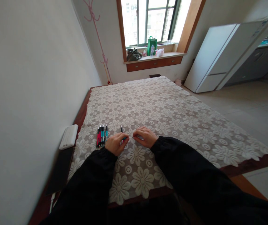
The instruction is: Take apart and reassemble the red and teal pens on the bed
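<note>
My left hand (116,143) is closed in a pinch around a small teal piece that looks like a pen barrel (125,138), mostly hidden by the fingers. A thin pale rod (131,137), like a pen refill, spans the short gap to my right hand (145,136). The right fingertips are pinched on its other end. Just beyond the left fingers lies a black-topped pen (121,128), its lower part covered by the hand. Left of that hand, several click pens (100,137) with black ends and red or teal barrels lie in a row.
A cream floral lace cloth (136,154) covers the table. Along the left edge are a white power bank (68,137), a dark phone-like slab (60,170) and a white cable (52,200). Beyond the table stand a pink coat rack (98,32) and a white refrigerator (215,56).
</note>
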Motion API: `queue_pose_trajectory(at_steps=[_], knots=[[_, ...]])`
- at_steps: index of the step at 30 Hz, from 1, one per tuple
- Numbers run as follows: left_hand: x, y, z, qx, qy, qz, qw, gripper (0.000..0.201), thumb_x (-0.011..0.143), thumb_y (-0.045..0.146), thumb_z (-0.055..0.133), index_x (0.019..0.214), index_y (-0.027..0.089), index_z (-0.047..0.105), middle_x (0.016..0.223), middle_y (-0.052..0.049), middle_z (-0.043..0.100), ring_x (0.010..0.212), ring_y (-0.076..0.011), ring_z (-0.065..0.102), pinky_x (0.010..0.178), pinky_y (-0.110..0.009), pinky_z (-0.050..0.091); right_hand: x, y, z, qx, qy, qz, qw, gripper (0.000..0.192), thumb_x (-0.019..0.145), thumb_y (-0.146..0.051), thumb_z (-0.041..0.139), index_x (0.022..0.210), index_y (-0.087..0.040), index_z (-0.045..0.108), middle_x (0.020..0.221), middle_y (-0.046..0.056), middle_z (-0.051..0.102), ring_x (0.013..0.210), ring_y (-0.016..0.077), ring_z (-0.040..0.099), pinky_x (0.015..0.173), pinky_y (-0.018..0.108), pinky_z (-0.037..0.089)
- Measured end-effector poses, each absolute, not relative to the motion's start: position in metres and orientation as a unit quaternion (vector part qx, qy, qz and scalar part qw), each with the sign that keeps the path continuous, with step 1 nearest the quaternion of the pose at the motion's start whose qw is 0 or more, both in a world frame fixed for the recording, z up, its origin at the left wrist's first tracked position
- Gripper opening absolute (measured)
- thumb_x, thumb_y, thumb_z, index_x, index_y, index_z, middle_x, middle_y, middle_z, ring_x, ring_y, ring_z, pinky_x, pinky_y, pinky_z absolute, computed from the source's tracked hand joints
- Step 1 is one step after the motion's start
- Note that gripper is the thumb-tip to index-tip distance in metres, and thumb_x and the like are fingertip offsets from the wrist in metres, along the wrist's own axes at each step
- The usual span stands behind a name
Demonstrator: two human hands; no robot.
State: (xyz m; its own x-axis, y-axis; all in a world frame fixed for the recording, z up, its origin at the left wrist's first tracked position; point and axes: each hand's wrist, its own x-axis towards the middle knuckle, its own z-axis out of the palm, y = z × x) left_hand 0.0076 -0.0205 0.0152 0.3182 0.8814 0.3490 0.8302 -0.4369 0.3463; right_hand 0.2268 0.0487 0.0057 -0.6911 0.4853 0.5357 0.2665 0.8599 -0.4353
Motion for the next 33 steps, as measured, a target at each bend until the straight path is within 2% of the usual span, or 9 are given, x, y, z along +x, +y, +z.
queue_pose_trajectory(at_steps=[21, 26, 33], knots=[[0.0066, -0.0202, 0.0123, 0.801, 0.539, 0.256, 0.050, 0.017, 0.094, 0.037, 0.053, 0.099, 0.023, 0.062, 0.093, -0.001, 0.073, 0.080, -0.0158, 0.069, 0.070, -0.026, 0.048, 0.2261, 0.0493, 0.0046, -0.209, -0.906, 0.163, 0.330, 0.003, 0.091, -0.023, 0.057, 0.092, -0.021, 0.060, 0.085, 0.003, 0.068, 0.081, 0.0175, 0.061, 0.081, 0.033, 0.045], [0.0065, -0.0201, 0.0128, 0.809, 0.531, 0.247, 0.051, 0.019, 0.097, 0.036, 0.049, 0.099, 0.024, 0.063, 0.096, -0.001, 0.073, 0.085, -0.0164, 0.069, 0.072, -0.026, 0.048, 0.2264, 0.0492, 0.0039, -0.208, -0.905, 0.165, 0.332, 0.002, 0.091, -0.023, 0.058, 0.092, -0.021, 0.060, 0.085, 0.002, 0.068, 0.081, 0.0173, 0.061, 0.081, 0.032, 0.045], [0.0067, -0.0211, 0.0126, 0.802, 0.538, 0.254, 0.051, 0.019, 0.095, 0.038, 0.053, 0.099, 0.023, 0.063, 0.093, -0.001, 0.074, 0.079, -0.0156, 0.069, 0.070, -0.026, 0.049, 0.2267, 0.0492, 0.0040, -0.208, -0.906, 0.167, 0.329, 0.003, 0.091, -0.023, 0.057, 0.092, -0.022, 0.060, 0.085, 0.003, 0.068, 0.081, 0.0174, 0.061, 0.081, 0.032, 0.045]])
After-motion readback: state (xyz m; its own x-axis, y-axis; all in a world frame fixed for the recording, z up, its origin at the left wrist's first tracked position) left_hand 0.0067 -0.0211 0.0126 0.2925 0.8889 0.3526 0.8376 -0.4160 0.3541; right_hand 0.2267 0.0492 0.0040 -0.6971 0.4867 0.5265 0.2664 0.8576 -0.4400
